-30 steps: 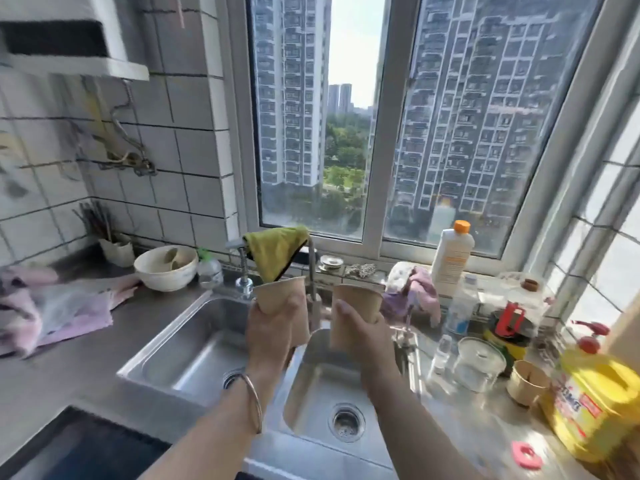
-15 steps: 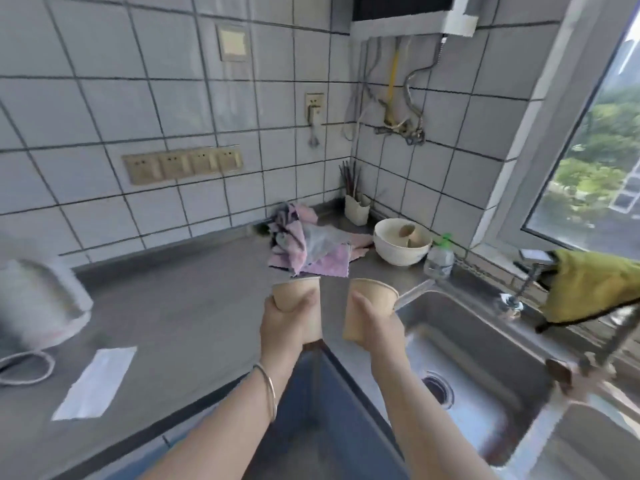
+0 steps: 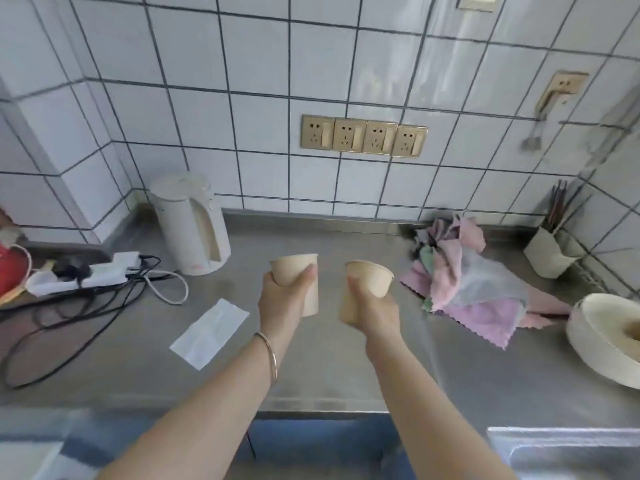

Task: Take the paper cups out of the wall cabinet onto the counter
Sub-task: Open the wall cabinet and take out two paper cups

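Observation:
I hold two tan paper cups side by side above the steel counter (image 3: 329, 372). My left hand (image 3: 282, 301), with a metal bangle on its wrist, is wrapped around the left cup (image 3: 298, 271), which stands nearly upright. My right hand (image 3: 375, 315) grips the right cup (image 3: 372, 278), tilted with its mouth toward the right. Both cups are in the air, a short gap between them. The wall cabinet is out of view.
A white electric kettle (image 3: 192, 223) stands at the back left beside a power strip with tangled cables (image 3: 86, 275). A white paper slip (image 3: 209, 332) lies left of my hands. Pink cloths (image 3: 478, 289), a chopstick holder (image 3: 550, 252) and a cream bowl (image 3: 609, 337) sit right; sink corner (image 3: 568, 452).
My view has swung left from the window and sink to the tiled wall and counter. Both hands have kept their cups and now hold them over the counter.

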A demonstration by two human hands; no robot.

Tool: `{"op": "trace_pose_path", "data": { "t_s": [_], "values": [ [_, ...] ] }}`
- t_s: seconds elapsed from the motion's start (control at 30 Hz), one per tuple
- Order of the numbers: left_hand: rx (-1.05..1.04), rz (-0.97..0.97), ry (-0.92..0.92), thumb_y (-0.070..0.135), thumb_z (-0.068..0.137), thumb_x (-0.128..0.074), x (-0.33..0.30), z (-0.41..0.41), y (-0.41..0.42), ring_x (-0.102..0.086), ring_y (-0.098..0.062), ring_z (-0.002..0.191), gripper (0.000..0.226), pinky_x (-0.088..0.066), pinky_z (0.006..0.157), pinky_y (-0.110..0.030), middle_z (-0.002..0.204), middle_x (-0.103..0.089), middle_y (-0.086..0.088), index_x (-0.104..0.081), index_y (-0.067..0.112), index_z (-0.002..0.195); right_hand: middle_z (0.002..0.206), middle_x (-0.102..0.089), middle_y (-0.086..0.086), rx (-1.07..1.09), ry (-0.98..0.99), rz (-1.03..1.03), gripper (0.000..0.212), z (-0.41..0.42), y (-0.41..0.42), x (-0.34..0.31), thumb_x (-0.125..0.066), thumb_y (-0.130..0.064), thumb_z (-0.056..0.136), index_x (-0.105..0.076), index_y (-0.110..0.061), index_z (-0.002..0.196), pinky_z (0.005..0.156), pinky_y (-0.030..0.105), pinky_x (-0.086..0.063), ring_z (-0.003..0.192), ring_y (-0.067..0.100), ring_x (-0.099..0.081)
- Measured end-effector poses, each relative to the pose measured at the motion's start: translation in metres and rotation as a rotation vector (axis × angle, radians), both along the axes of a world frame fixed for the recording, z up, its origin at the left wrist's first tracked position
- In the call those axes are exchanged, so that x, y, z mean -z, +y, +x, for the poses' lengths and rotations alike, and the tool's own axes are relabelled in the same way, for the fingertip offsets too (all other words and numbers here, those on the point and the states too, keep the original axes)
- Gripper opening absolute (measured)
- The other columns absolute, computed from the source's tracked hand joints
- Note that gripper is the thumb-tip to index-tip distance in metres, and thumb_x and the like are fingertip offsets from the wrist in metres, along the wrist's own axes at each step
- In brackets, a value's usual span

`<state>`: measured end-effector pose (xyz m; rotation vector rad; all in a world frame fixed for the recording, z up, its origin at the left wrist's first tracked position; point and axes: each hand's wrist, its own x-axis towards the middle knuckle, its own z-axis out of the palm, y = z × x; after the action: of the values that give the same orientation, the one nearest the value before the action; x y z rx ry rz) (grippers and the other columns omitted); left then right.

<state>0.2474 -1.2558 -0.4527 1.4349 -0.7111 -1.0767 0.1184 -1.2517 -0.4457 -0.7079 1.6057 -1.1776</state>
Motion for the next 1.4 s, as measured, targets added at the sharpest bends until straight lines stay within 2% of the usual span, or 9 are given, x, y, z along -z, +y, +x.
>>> {"op": "trace_pose_path", "data": {
  "t_s": [0.1,0.27,0.5,0.73,0.83,0.93,1.13,1.23,1.4],
  "values": [
    [-0.040,0.027,-0.014,0.055,0.054,-0.069,0.007,0.025,-0.038,-0.064,-0.023,0.092,0.071,-0.046,0.066,-0.026,0.102,-0.066,-0.002,-0.054,0.015,0.110,0.081,-0.059,-0.005,-0.065,-0.007,0.000,0.035,0.024,-0.044,0.008,-0.069,-0.043,0.076,-0.056,-0.020,0.099,0.074,0.032,-0.050,0.088,0.024,-0.062],
    [-0.045,0.058,-0.015,0.048,0.066,-0.073,0.022,0.070,-0.117,-0.063,-0.021,0.088,0.062,-0.043,0.058,-0.023,0.104,-0.066,-0.003,-0.054,0.013,0.113,0.101,-0.067,0.006,-0.082,-0.025,0.049,0.046,0.071,-0.121,0.024,-0.071,-0.045,0.072,-0.060,-0.017,0.106,0.076,0.034,-0.053,0.094,0.026,-0.066],
    [0.051,0.137,-0.053,0.062,0.048,-0.071,0.047,0.103,-0.210,-0.066,-0.021,0.091,0.080,-0.046,0.064,-0.024,0.103,-0.068,-0.002,-0.054,0.017,0.113,0.098,-0.066,0.004,-0.072,-0.001,0.092,0.043,0.112,-0.217,0.046,-0.071,-0.043,0.073,-0.059,-0.016,0.104,0.086,0.040,-0.055,0.095,0.026,-0.065],
    [0.124,0.218,-0.011,0.052,0.050,-0.079,0.085,0.114,-0.281,-0.067,-0.017,0.090,0.076,-0.051,0.068,-0.028,0.105,-0.070,-0.003,-0.058,0.015,0.113,0.100,-0.066,-0.002,-0.145,0.097,0.112,0.050,0.121,-0.289,0.075,-0.067,-0.052,0.070,-0.058,-0.022,0.109,0.065,0.027,-0.045,0.094,0.018,-0.062],
    [0.082,0.197,0.000,0.030,0.061,-0.082,0.102,0.116,-0.304,-0.064,-0.017,0.087,0.057,-0.053,0.075,-0.033,0.105,-0.067,-0.002,-0.055,0.023,0.110,0.089,-0.061,-0.010,-0.188,0.127,0.110,0.033,0.121,-0.316,0.093,-0.069,-0.045,0.074,-0.054,-0.028,0.098,0.070,0.027,-0.044,0.084,0.011,-0.059],
    [0.095,0.173,-0.083,0.041,0.048,-0.079,0.124,0.116,-0.323,-0.064,-0.020,0.097,0.061,-0.054,0.087,-0.043,0.108,-0.067,0.001,-0.052,0.037,0.102,0.093,-0.064,-0.008,-0.204,0.158,0.050,0.028,0.121,-0.340,0.115,-0.075,-0.042,0.069,-0.051,-0.036,0.083,0.077,0.034,-0.052,0.091,0.014,-0.062],
    [-0.034,0.124,-0.233,0.035,0.045,-0.082,0.155,0.114,-0.346,-0.062,-0.019,0.101,0.064,-0.052,0.085,-0.033,0.116,-0.059,-0.005,-0.047,0.036,0.098,0.102,-0.059,-0.012,-0.273,0.175,-0.015,0.059,0.115,-0.367,0.143,-0.080,-0.017,0.068,-0.043,-0.031,0.112,0.079,0.025,-0.046,0.096,0.012,-0.059],
    [-0.088,0.117,-0.298,0.015,0.056,-0.086,0.165,0.112,-0.355,-0.063,-0.017,0.098,0.064,-0.047,0.082,-0.026,0.110,-0.065,0.001,-0.053,0.023,0.110,0.103,-0.060,-0.016,-0.308,0.249,-0.023,0.063,0.117,-0.379,0.151,-0.078,-0.020,0.068,-0.041,-0.037,0.115,0.083,0.027,-0.047,0.098,0.011,-0.059],
    [-0.147,0.117,-0.331,0.012,0.059,-0.085,0.176,0.112,-0.364,-0.061,-0.014,0.097,0.066,-0.042,0.081,-0.021,0.111,-0.067,0.001,-0.054,0.018,0.117,0.106,-0.060,-0.012,-0.313,0.307,-0.003,0.067,0.118,-0.386,0.161,-0.076,-0.021,0.068,-0.042,-0.032,0.125,0.082,0.027,-0.046,0.096,0.013,-0.057]
  ]
}}
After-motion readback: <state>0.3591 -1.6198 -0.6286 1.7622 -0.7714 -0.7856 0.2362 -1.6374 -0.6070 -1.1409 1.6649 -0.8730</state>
